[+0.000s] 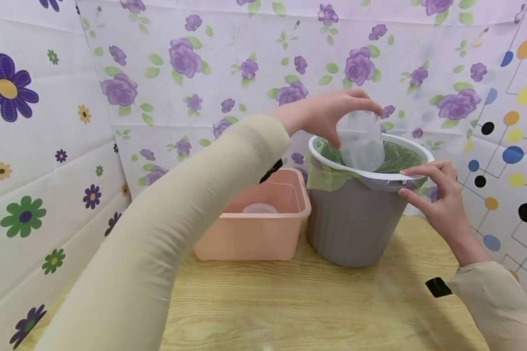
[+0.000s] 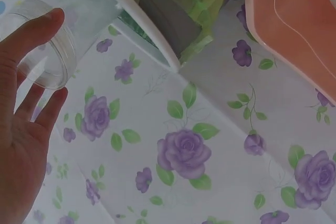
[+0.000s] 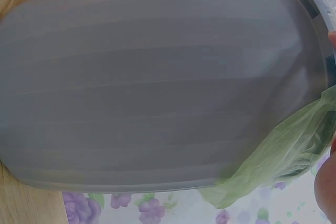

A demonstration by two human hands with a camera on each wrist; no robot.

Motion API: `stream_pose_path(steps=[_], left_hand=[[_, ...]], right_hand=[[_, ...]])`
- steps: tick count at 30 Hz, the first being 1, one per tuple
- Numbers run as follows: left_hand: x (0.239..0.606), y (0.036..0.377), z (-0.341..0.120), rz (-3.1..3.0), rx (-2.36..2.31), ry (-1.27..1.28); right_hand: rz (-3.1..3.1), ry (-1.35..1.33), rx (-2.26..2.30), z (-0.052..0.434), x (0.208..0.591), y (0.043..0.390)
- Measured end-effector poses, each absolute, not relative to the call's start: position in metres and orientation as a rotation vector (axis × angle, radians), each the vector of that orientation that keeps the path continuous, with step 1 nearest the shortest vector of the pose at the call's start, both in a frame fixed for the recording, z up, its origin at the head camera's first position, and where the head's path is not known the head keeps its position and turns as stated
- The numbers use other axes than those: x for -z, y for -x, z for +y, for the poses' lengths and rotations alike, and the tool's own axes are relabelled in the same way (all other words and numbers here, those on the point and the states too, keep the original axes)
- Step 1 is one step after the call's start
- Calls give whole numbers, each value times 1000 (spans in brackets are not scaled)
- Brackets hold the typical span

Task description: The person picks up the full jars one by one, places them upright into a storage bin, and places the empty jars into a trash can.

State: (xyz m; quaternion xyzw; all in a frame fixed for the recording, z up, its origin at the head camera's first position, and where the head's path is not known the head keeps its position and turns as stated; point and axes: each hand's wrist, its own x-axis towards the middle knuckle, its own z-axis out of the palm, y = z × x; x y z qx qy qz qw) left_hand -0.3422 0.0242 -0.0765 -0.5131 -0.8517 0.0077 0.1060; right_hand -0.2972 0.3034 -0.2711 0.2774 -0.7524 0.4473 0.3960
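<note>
My left hand grips a clear plastic cup around its base end. The cup is tipped over, its other end down inside the mouth of a grey trash bin. In the left wrist view the thumb and fingers lie around the base of the cup. A green bag lines the bin and folds out over its white rim. My right hand pinches the rim at the right front, between thumb and fingers. Whether anything lies deep in the bin is hidden.
Left of the bin stands a pink plastic basket, with a clear round item inside, partly hidden by my left sleeve. Both stand on a wood-grain table. Flowered sheeting hangs close behind.
</note>
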Motion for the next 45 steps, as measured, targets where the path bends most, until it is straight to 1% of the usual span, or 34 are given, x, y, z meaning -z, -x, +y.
stream_pose_path(steps=[5, 12, 19, 32, 45], left_hand=[[84, 343, 29, -2525, -79, 1545], [80, 340, 37, -2514, -122, 1629], [79, 338, 39, -2568, -219, 1598], [79, 341, 39, -2589, -231, 1583], [78, 345, 36, -2617, -231, 1553]], right_hand=[[-1902, -724, -1136, 298, 267, 292], [-1899, -700, -1142, 296, 263, 288], [-1898, -710, -1130, 297, 262, 288], [-1888, -712, -1101, 296, 260, 283], [-1904, -708, -1122, 300, 265, 289]])
